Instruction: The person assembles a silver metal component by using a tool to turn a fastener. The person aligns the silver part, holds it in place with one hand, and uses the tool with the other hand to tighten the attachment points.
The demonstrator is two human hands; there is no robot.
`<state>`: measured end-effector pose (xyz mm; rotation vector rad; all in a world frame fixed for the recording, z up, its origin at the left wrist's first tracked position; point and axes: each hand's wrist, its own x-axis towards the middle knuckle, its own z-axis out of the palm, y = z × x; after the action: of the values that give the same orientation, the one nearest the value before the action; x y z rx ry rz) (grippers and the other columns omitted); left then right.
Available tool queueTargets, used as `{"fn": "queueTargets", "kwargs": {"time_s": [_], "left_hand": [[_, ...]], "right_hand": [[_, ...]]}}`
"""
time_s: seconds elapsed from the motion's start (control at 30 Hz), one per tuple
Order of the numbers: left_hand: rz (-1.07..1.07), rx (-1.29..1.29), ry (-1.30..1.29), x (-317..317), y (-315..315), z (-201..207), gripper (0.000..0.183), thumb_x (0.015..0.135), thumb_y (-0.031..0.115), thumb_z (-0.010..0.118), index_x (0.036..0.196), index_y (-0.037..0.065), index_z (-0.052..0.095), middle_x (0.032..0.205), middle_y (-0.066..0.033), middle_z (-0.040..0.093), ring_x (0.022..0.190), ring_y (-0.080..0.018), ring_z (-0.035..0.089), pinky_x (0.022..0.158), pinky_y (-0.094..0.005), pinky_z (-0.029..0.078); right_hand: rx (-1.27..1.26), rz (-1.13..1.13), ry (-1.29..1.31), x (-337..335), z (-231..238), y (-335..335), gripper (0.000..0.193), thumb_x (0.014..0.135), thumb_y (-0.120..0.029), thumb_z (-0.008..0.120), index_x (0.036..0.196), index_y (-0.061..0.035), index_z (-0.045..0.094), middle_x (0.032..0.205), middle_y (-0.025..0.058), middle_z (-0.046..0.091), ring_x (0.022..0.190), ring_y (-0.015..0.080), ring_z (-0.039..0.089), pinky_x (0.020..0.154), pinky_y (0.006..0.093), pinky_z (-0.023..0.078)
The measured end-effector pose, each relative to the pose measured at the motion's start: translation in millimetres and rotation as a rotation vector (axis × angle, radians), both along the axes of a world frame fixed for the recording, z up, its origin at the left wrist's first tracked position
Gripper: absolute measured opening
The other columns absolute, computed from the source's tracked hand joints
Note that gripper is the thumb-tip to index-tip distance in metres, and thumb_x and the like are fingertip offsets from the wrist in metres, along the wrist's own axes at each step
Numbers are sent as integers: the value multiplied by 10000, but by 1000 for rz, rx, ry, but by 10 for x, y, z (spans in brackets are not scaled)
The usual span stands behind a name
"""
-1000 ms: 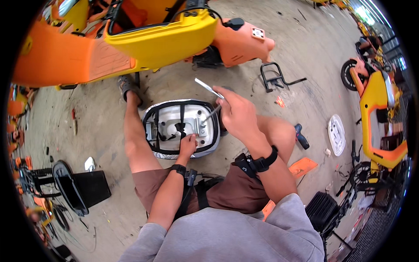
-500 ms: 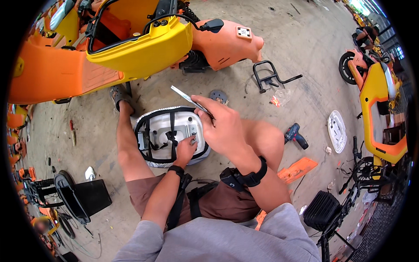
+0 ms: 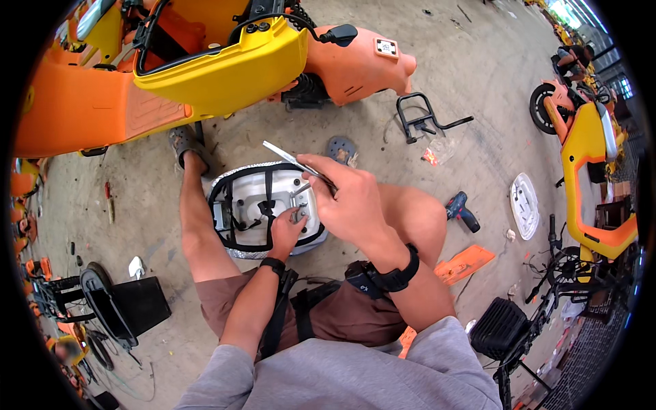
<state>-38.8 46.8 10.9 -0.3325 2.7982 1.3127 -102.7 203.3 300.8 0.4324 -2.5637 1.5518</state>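
On the floor between my legs lies an upturned white shell, shaped like a scooter seat's underside, with a black rim and black straps crossing it. My left hand reaches inside, its fingertips pinched at a small metal bracket on the right part of the shell. Whatever sits between those fingers is too small to name. Above the shell's right edge, my right hand is closed around a slim shiny metal hand tool. The tool's long end points up and left, apart from the shell; its exact kind is unclear.
A cordless drill lies right of my knee, near an orange panel and a white plastic cover. A black tube frame lies ahead. The yellow-orange scooter stands close at far left. A red-handled tool lies left.
My left hand has shifted slightly, its fingers staying at the metal bracket. My right hand still holds the tool above the shell, with its tip slightly lower. The view has shifted a little.
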Motion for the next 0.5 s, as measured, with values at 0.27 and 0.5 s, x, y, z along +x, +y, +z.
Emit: {"fn": "queueTargets", "kwargs": {"time_s": [0.27, 0.5], "left_hand": [[-17, 40, -63, -55, 127, -84, 343, 795, 215, 718, 1085, 33, 710, 793, -190, 673, 678, -312, 648, 651, -409, 516], [109, 40, 0, -46, 123, -74, 330, 749, 278, 793, 876, -7, 687, 716, -163, 628, 659, -322, 614, 606, -414, 473]], "right_hand": [[-23, -34, 149, -63, -65, -59, 236, 856, -78, 649, 1087, -90, 693, 844, 165, 684, 692, 329, 653, 633, 377, 517], [23, -18, 75, -44, 3, -112, 275, 854, -66, 639, 1125, -98, 676, 849, 144, 699, 668, 308, 660, 631, 370, 521]]}}
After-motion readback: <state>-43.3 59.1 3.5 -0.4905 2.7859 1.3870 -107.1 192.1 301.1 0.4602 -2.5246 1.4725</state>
